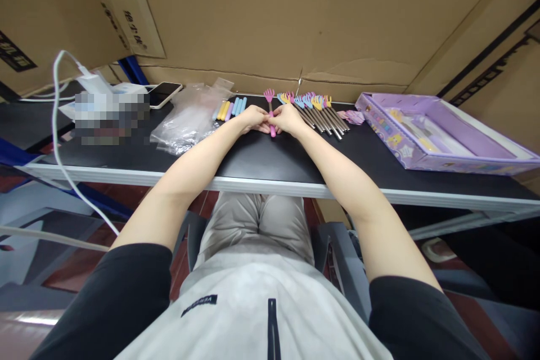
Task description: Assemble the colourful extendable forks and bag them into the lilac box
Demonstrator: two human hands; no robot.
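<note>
A pink back scratcher (272,125) stands nearly upright in the view, its claw-shaped head away from me and its pink handle toward me. My left hand (254,118) is closed on it from the left, with the fingers around the handle area. From the right, my right hand (287,118) pinches the same back scratcher. Just right of my right hand lie several metal rods (323,118) with pink, yellow and blue claw heads. Several loose handles (230,109) in yellow, purple and blue lie left of my left hand.
Clear plastic bags (185,118) are heaped on the left of the black table (270,163). Behind them is a phone (164,94); a white cable (54,107) hangs over the edge. A purple box (442,132) sits at the right. Cardboard (270,17) walls the back.
</note>
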